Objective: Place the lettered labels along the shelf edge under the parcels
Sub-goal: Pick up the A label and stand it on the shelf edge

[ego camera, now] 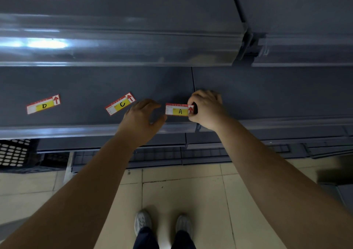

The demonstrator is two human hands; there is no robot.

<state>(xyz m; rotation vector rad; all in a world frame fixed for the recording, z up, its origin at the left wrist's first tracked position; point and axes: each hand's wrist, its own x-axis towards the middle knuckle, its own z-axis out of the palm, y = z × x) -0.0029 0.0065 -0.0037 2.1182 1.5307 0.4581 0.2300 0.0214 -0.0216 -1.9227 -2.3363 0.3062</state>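
Shoes [143,222] stand on the tiled floor [181,191]. Farther out, the right hand [207,108] pinches label A [177,111], red-edged with a yellow patch, by its arrow end. It runs lengthwise leftward from that grip, just behind the shelf edge [76,131]. The left hand [142,116], loose and empty, hovers near its free end. Label C [120,103] and label D [43,104] lie farther left.

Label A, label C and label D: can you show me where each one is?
label A [180,111], head view, on its black letter.
label C [122,104], head view, on its black letter.
label D [44,106], head view, on its black letter.
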